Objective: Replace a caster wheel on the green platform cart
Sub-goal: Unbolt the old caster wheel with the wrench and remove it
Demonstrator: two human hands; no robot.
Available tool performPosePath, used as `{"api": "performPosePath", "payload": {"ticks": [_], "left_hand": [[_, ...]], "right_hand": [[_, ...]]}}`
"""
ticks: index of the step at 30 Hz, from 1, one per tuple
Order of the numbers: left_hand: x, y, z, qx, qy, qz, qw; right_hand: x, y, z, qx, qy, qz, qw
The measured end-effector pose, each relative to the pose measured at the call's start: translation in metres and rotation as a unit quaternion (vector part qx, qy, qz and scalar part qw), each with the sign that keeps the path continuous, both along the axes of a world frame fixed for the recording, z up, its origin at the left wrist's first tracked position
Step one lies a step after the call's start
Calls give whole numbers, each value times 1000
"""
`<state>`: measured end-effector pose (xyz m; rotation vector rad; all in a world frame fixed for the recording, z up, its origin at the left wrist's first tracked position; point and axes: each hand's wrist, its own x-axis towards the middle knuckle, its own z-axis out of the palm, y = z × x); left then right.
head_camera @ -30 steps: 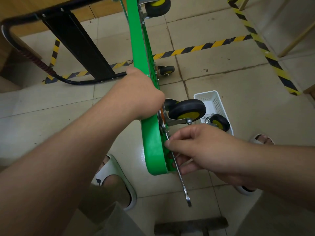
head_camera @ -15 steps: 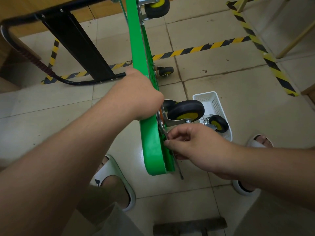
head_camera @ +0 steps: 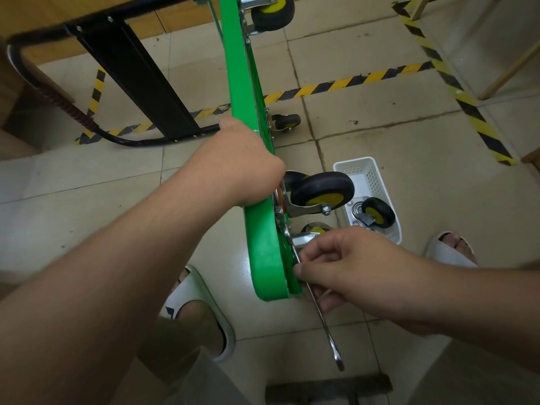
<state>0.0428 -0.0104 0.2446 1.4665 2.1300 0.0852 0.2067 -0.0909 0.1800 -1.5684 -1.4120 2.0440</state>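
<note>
Pale beige tiles are covering the floor, with dark, grimy grout lines running between them and a few small stains showing near the joints. A strip of yellow-and-black warning tape is crossing the floor from left to right, meeting a second strip that is slanting down toward the right edge; a shorter piece is lying at the left. Orange-brown wood panelling is lining the far side at the top left. Light wooden furniture legs are standing on the tiles at the upper right. A dark flat object is lying at the bottom edge. Soft light is glinting off the glossy tiles.
</note>
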Motion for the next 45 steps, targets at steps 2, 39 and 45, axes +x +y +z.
{"api": "performPosePath", "payload": {"ticks": [2, 39, 45], "left_hand": [[0, 0, 0, -1, 1, 0, 1000], [-2, 0, 0, -1, 7, -3, 1000], [-1, -1, 2, 0, 4, -1, 1000]], "right_hand": [[0, -2, 6, -20, 15, -7, 1000], [-5, 15, -10, 12, -2, -16, 1000], [0, 3, 2, -44, 3, -4, 999]]}}
